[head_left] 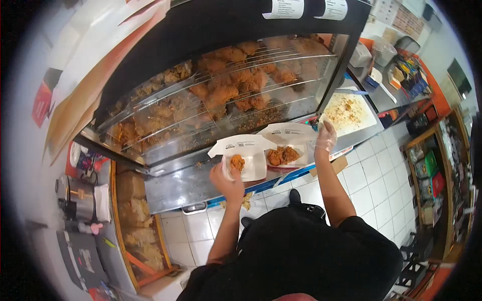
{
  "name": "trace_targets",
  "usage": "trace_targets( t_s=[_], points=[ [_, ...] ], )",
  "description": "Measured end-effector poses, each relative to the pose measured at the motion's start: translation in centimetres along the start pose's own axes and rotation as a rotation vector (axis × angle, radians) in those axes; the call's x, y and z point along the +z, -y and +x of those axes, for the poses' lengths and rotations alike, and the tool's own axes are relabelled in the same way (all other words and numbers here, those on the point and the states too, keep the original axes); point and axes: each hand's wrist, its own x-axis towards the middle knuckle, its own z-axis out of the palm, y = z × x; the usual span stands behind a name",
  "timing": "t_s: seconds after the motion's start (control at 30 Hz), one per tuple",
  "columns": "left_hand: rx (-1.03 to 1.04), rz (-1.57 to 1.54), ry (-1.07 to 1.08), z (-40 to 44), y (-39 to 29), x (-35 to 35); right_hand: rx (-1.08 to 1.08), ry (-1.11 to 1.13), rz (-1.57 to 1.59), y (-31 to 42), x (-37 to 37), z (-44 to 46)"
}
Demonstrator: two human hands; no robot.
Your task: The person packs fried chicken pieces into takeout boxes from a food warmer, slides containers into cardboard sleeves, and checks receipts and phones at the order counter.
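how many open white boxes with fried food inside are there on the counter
2: the left box, at the left hand, and the right box, beside it on the side of the gloved right hand. Others could be hidden.

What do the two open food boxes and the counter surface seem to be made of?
Left box and right box: probably paperboard, matte white, judging by folded flaps with printing. Counter: likely stainless steel, smooth and silvery, with bright reflections.
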Motion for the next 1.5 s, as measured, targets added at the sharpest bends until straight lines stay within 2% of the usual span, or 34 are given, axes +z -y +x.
trace_targets(
  t_s=[0.07,0.1,0.17,0.23,0.27,0.33,0.37,0.43,0.47,0.5,0.53,0.57,0.63,0.7,0.73,0.77,0.8,0.83,0.87,0.93,1.03,1.07,1.1,1.17,1.2,1.27,1.3,1.33,1.4,1.43,1.47,1.5],
  points=[
    [0.273,-0.142,0.213,3.4,-4.7,1.7,-0.031,0.144,0.485,2.7,1.1,1.6],
    [0.409,-0.208,0.329,5.4,-7.5,2.8,-0.036,0.169,0.496,4.2,2.0,2.3],
    [0.656,-0.025,0.429,9.3,-13.1,4.6,0.030,0.167,0.606,6.1,3.3,3.4],
    [0.798,0.222,0.386,11.2,-14.6,8.0,0.094,0.203,0.613,4.8,5.5,4.4],
    [0.787,0.241,0.378,11.8,-13.7,9.3,0.073,0.136,0.394,4.1,6.3,4.7],
    [0.903,0.513,0.332,12.8,-11.8,11.0,0.040,0.076,0.266,3.5,8.0,5.1],
    [0.892,0.534,0.328,13.1,-11.5,11.1,0.026,0.044,0.201,3.5,8.6,5.3],
    [1.083,0.893,0.154,13.5,-10.7,10.7,-0.058,-0.169,-0.185,4.4,8.3,4.2],
    [1.075,0.909,0.165,13.4,-10.2,10.4,-0.100,-0.197,-0.125,5.4,7.6,3.6],
    [1.012,0.782,0.236,13.3,-9.9,10.2,-0.103,-0.181,-0.121,5.9,7.2,3.6],
    [0.947,0.652,0.297,13.4,-9.7,10.0,-0.093,0.028,-0.192,6.3,6.8,3.9],
    [0.941,0.660,0.295,13.5,-9.3,9.5,0.012,0.080,0.003,7.4,6.2,3.7],
    [0.799,0.486,0.382,13.3,-8.5,8.1,0.247,0.120,0.391,9.6,5.1,3.3],
    [0.714,0.573,0.321,12.1,-9.3,6.3,0.008,0.271,0.424,5.7,7.9,3.8],
    [0.631,0.656,0.261,11.4,-9.7,5.3,-0.156,0.222,0.440,1.3,12.0,4.3],
    [0.633,0.655,0.264,10.7,-9.9,4.6,-0.319,0.170,0.451,-3.1,16.1,4.7],
    [0.587,0.512,0.273,10.0,-10.0,3.9,0.204,0.398,0.914,-0.1,14.9,3.1],
    [0.539,0.369,0.281,9.6,-10.0,3.5,0.340,0.531,1.139,1.8,14.4,1.3],
    [0.542,0.364,0.286,9.6,-10.1,3.4,0.512,0.646,1.337,3.8,13.9,-0.5],
    [0.662,0.304,0.269,9.3,-10.3,3.6,0.291,0.721,1.307,6.3,13.1,-3.4],
    [0.687,0.345,0.377,10.5,-12.4,2.9,-0.077,0.826,1.019,10.2,11.5,-6.3],
    [0.738,0.407,0.378,10.9,-12.6,3.3,-0.204,0.832,0.921,10.6,11.7,-7.0],
    [0.738,0.400,0.382,11.4,-12.7,3.5,-0.447,0.779,0.730,10.7,12.4,-7.5],
    [0.693,0.453,0.444,12.4,-12.4,3.7,-0.683,0.721,0.526,9.3,14.7,-7.5],
    [0.693,0.528,0.429,12.9,-11.7,3.8,-0.752,0.830,0.482,8.6,16.0,-7.4],
    [0.687,0.635,0.368,13.4,-9.2,4.1,-0.203,1.149,0.598,10.3,13.7,-6.8],
    [0.679,0.743,0.308,13.6,-8.4,4.0,0.094,1.217,0.630,11.3,12.4,-6.4],
    [0.721,0.796,0.269,13.6,-8.0,3.5,0.379,1.279,1.069,10.3,13.2,-6.0],
    [0.682,0.878,0.306,13.4,-7.1,3.0,0.669,1.116,1.121,6.4,18.1,-5.4],
    [0.643,0.962,0.337,13.2,-6.6,2.8,0.679,1.112,1.117,4.6,20.0,-5.5],
    [0.643,0.960,0.349,13.1,-6.3,2.6,0.005,0.924,0.889,2.8,21.3,-5.6],
    [0.662,0.922,0.310,13.0,-6.0,2.6,-0.080,0.928,0.833,1.6,22.2,-5.5]
  ],
)
